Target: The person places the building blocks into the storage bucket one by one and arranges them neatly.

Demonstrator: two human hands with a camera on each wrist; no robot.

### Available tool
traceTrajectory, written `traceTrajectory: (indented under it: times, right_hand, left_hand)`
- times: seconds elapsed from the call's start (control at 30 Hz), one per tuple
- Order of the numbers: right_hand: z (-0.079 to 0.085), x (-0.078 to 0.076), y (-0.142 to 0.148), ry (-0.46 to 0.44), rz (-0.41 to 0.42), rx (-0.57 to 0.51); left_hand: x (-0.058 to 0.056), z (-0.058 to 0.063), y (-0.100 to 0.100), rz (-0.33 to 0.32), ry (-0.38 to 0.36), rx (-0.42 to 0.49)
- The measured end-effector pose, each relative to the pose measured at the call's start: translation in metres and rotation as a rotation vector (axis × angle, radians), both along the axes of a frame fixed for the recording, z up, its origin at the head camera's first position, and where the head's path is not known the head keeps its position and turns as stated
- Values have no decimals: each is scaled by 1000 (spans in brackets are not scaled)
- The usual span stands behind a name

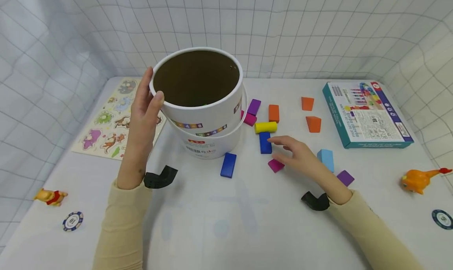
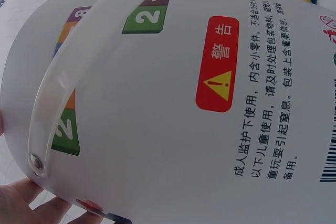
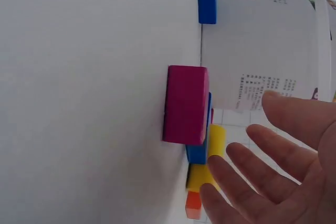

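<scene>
A tall white bucket (image 1: 219, 114) with printed number labels stands left of centre, its opening showing a dark inside and a speck of green. My left hand (image 1: 141, 116) holds its left side at the rim, thumb on the near side and fingers round the far side. The pale handle (image 2: 58, 77) hangs across the bucket's wall in the left wrist view. My right hand (image 1: 299, 156), fingers spread and holding nothing, hovers over a blue block (image 1: 265, 144) and a magenta block (image 1: 276, 166). Beyond the blue block lies a yellow cylinder (image 1: 266, 127); another blue block (image 1: 228, 165) lies before the bucket.
Orange blocks (image 1: 274, 113), purple blocks (image 1: 254, 107) and a light blue block (image 1: 326, 160) lie scattered at centre right. An animal puzzle board (image 1: 97, 140) lies behind my left arm. At right are a teal-edged box (image 1: 371, 116) and an orange toy (image 1: 417, 180); a bear figure (image 1: 51, 197) lies far left.
</scene>
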State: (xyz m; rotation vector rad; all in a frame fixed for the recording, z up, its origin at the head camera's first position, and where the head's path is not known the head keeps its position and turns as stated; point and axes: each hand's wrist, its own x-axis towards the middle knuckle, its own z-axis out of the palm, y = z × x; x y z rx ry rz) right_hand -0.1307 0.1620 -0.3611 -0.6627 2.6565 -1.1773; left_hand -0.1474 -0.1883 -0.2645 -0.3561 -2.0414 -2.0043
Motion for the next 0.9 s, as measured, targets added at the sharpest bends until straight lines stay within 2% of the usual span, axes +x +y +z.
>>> traceTrajectory:
  times: [0.23, 0.47, 0.67, 0.9]
  right_hand:
    - [-6, -13, -19, -48, 80, 237]
    - [-5, -23, -28, -41, 70, 272]
    - [-6, -25, -30, 4, 46, 313]
    - [-8, -28, -30, 17, 52, 296]
  left_hand:
    - [-1, -2, 2, -13, 7, 5]
    - [-2, -1, 2, -10, 21, -11]
    - [-2, -1, 2, -7, 27, -9]
    - [-1, -1, 0, 9, 18, -17]
